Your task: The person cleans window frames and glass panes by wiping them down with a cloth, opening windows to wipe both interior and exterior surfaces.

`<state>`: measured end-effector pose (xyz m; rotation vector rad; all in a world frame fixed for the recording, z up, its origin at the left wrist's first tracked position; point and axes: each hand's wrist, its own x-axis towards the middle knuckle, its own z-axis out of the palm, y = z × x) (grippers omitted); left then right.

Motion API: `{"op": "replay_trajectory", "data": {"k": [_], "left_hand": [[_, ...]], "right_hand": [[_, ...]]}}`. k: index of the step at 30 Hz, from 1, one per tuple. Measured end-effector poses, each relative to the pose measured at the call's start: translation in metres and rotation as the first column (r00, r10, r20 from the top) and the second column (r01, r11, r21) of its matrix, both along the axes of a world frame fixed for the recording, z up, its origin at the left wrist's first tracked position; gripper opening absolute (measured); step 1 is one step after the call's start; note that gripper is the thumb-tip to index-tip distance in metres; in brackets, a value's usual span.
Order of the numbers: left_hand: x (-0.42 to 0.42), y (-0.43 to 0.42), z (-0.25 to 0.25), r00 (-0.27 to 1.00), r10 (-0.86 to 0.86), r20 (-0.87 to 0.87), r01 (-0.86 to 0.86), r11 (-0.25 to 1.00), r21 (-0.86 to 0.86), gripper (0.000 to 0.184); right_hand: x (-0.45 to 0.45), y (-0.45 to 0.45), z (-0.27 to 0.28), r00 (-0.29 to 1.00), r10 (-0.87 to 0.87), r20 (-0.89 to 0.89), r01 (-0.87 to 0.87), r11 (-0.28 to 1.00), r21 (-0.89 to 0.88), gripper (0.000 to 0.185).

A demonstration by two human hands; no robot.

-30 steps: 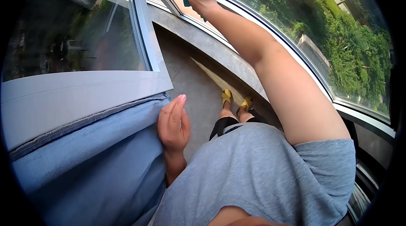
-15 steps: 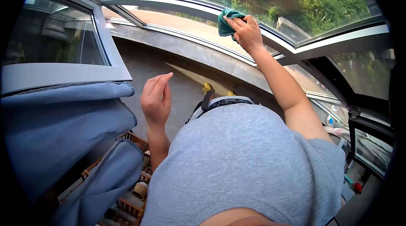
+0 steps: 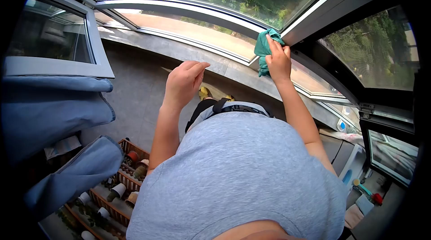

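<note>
A green cloth (image 3: 265,48) is pressed by my right hand (image 3: 279,62) against the white window frame (image 3: 244,25), at the corner where the horizontal bar meets the upright post (image 3: 323,4). My fingers lie over the cloth, and its lower end hangs past the bar. My left hand (image 3: 185,83) is raised in the air in front of my body, touching nothing. Its fingers are bent together toward the thumb, with nothing seen in them. Below it is the grey floor (image 3: 134,89).
An open window sash (image 3: 101,56) stands at the left above blue fabric (image 3: 49,110). Wooden shelving (image 3: 117,172) with several plant pots is at lower left. A dark-framed open window (image 3: 341,67) is at right. A grey sill (image 3: 211,65) runs below the glass.
My right hand and the cloth have moved right along the frame to the corner by the post. My left hand has come right and curled more. The whole view has shifted.
</note>
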<state>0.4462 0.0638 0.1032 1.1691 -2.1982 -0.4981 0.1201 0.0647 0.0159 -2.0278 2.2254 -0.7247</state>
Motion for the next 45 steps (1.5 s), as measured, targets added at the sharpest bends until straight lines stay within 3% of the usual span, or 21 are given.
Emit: {"op": "replay_trajectory", "data": {"k": [1, 3, 5, 7, 8, 10, 12, 13, 15, 17, 20, 21, 27, 35, 39, 41, 45], "left_hand": [[-0.002, 0.003, 0.001, 1.0, -0.02, 0.015, 0.019, 0.999, 0.032, 0.019], [-0.004, 0.004, 0.0, 0.999, -0.029, 0.026, 0.027, 0.998, 0.05, 0.02], [0.002, 0.005, -0.006, 0.999, 0.009, 0.036, -0.01, 1.0, 0.012, 0.02], [0.009, 0.001, -0.015, 0.999, 0.045, 0.026, -0.045, 0.999, -0.001, 0.019], [0.014, -0.001, -0.018, 0.998, 0.053, 0.017, -0.053, 0.999, 0.004, 0.019], [0.021, -0.009, -0.022, 0.997, 0.075, 0.021, -0.075, 0.997, 0.006, 0.018], [0.027, -0.021, -0.029, 0.997, 0.069, 0.024, -0.07, 0.997, 0.037, 0.017], [0.03, -0.025, -0.033, 0.996, 0.083, 0.02, -0.083, 0.996, 0.039, 0.017], [0.037, -0.041, -0.043, 0.992, 0.12, -0.038, -0.118, 0.992, 0.034, 0.017], [0.047, -0.058, -0.055, 0.985, 0.153, -0.08, -0.151, 0.988, 0.036, 0.015], [0.071, -0.085, -0.076, 0.981, 0.153, -0.118, -0.146, 0.987, 0.069, 0.014], [0.081, -0.097, -0.08, 0.978, 0.163, -0.126, -0.156, 0.985, 0.069, 0.014], [0.154, -0.145, -0.097, 0.973, 0.218, -0.074, -0.208, 0.97, 0.124, 0.014], [0.227, -0.151, -0.117, 0.95, 0.31, -0.046, -0.281, 0.909, 0.309, 0.015], [0.244, -0.146, -0.118, 0.937, 0.348, -0.019, -0.315, 0.87, 0.379, 0.016], [0.246, -0.142, -0.116, 0.921, 0.387, -0.037, -0.343, 0.853, 0.392, 0.016], [0.246, -0.133, -0.126, 0.921, 0.386, -0.054, -0.342, 0.867, 0.361, 0.016]], "right_hand": [[-0.002, 0.001, 0.005, 1.0, 0.012, 0.0, -0.012, 1.0, -0.004, 0.067], [-0.006, -0.001, 0.015, 0.927, 0.045, 0.372, -0.014, 0.996, -0.086, 0.06], [0.001, 0.0, 0.037, 0.936, 0.149, 0.319, -0.065, 0.964, -0.259, 0.057], [0.01, -0.009, 0.045, 0.938, 0.297, 0.18, -0.183, 0.863, -0.471, 0.057], [0.012, -0.014, 0.041, 0.952, 0.298, 0.069, -0.233, 0.854, -0.466, 0.058], [0.021, -0.033, 0.024, 0.946, 0.249, -0.208, -0.286, 0.942, -0.174, 0.06], [0.015, -0.064, -0.04, 0.861, 0.257, -0.439, -0.266, 0.963, 0.042, 0.07], [0.014, -0.073, -0.06, 0.831, 0.268, -0.488, -0.297, 0.955, 0.019, 0.074], [0.033, -0.09, -0.071, 0.633, 0.114, -0.765, -0.22, 0.975, -0.038, 0.077], [0.062, -0.113, -0.063, 0.667, 0.171, -0.725, -0.306, 0.95, -0.058, 0.082], [0.114, -0.161, -0.048, 0.598, 0.262, -0.757, -0.435, 0.9, -0.032, 0.089], [0.134, -0.18, -0.045, 0.578, 0.299, -0.76, -0.488, 0.873, -0.028, 0.077], [0.291, -0.294, -0.054, 0.582, 0.314, -0.75, -0.589, 0.799, -0.123, 0.075], [0.469, -0.426, -0.064, 0.519, 0.295, -0.802, -0.682, 0.709, -0.18, 0.077], [0.54, -0.479, -0.071, 0.565, 0.299, -0.769, -0.71, 0.65, -0.27, 0.074], [0.566, -0.487, -0.053, 0.547, 0.347, -0.762, -0.676, 0.72, -0.157, 0.074], [0.575, -0.497, -0.053, 0.561, 0.398, -0.726, -0.698, 0.699, -0.156, 0.074]]}}
